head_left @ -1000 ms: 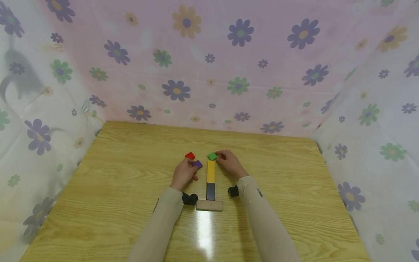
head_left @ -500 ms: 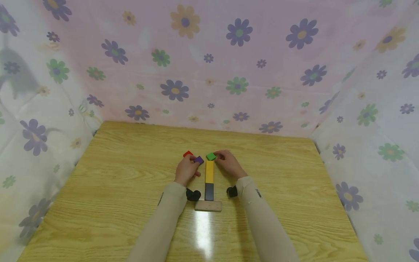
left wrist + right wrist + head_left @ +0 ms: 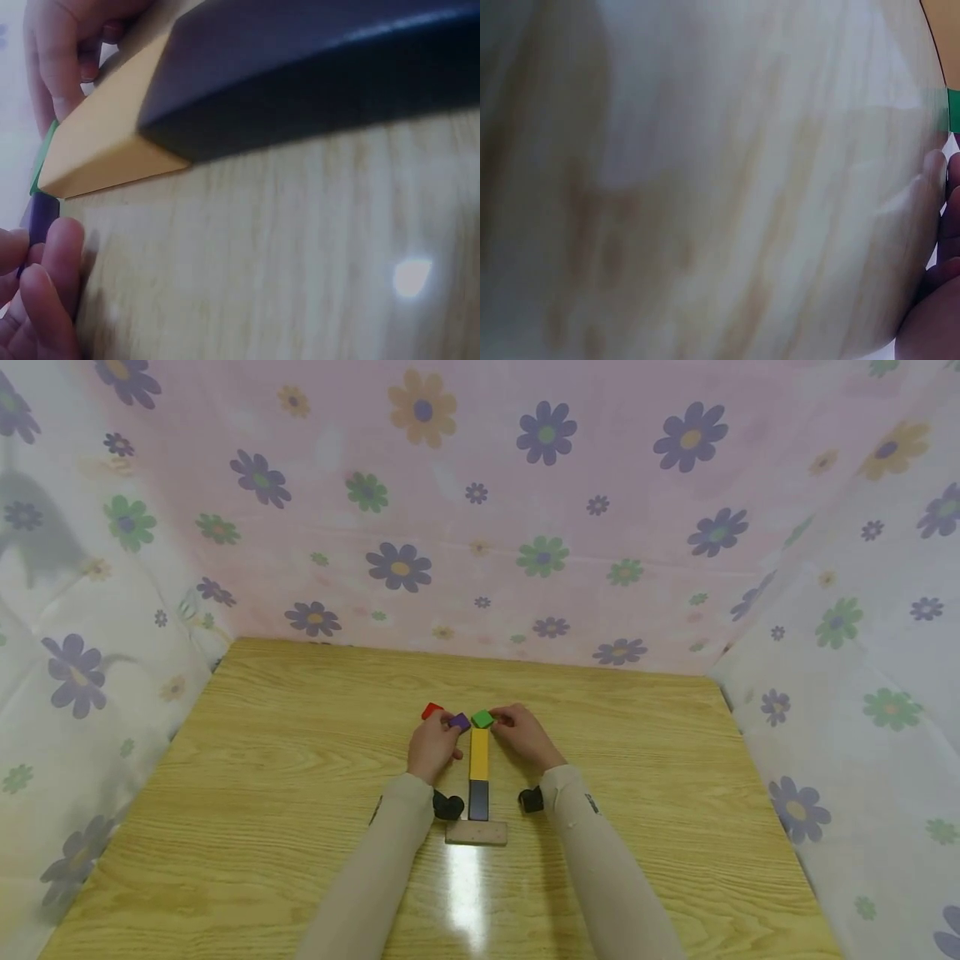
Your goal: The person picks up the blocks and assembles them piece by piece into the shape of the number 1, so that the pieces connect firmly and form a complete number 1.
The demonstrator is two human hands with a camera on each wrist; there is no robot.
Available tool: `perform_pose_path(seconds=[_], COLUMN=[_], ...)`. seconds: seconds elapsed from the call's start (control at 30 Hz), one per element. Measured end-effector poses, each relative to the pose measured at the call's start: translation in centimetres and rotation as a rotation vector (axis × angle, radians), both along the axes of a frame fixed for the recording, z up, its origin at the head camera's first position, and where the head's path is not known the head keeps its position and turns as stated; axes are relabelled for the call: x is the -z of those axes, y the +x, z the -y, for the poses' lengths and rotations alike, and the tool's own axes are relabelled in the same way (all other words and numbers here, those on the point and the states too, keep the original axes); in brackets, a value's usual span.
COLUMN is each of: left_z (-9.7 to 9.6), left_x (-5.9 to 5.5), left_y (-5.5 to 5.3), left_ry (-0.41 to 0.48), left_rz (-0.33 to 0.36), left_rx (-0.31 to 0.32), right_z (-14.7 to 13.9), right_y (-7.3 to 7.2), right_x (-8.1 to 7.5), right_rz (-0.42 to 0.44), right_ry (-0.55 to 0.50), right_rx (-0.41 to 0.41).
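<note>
In the head view, a yellow block (image 3: 479,753) and a dark block (image 3: 478,800) lie end to end above a pale wooden block (image 3: 476,832) set crosswise. My left hand (image 3: 432,747) pinches a small purple block (image 3: 460,722) just left of the yellow block's far end. A green block (image 3: 482,719) sits turned at that far end, and my right hand (image 3: 527,735) holds its right side with fingertips. Behind my left fingers lies a red block (image 3: 431,709), partly covered. The left wrist view shows the purple block (image 3: 43,214) close beside the green block (image 3: 43,157).
The wood-grain table (image 3: 637,793) extends on both sides of the blocks. A flowered cloth (image 3: 480,527) hangs behind it and along the sides. A black wrist camera (image 3: 448,807) on the left arm sits close to the dark block.
My left hand has moved the purple block right and away from me, up near the green block. My right hand stays at the green block, almost unmoved.
</note>
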State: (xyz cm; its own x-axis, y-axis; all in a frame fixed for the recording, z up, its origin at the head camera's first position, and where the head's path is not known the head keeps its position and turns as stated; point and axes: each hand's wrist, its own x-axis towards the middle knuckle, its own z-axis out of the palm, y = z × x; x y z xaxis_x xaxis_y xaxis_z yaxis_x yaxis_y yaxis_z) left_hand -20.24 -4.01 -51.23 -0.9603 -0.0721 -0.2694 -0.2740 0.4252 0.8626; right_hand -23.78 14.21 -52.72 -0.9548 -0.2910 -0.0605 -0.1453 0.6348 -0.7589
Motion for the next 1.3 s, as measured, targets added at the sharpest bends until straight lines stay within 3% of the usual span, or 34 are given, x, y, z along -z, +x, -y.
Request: perform_pose_path(seconds=[0.47,1.3], left_z=[-0.30,-0.15], left_x=[0.34,0.55], left_y=[-0.32,-0.12], left_ry=[-0.005,0.065], left_rz=[-0.018,-0.032], left_rx=[0.015,-0.002], right_z=[-0.13,-0.03], right_y=[-0.08,0.07], right_x=[-0.06,-0.06], right_rz=[0.009,0.029], right_ry=[-0.002,-0.017], right_rx=[0.023,0.044])
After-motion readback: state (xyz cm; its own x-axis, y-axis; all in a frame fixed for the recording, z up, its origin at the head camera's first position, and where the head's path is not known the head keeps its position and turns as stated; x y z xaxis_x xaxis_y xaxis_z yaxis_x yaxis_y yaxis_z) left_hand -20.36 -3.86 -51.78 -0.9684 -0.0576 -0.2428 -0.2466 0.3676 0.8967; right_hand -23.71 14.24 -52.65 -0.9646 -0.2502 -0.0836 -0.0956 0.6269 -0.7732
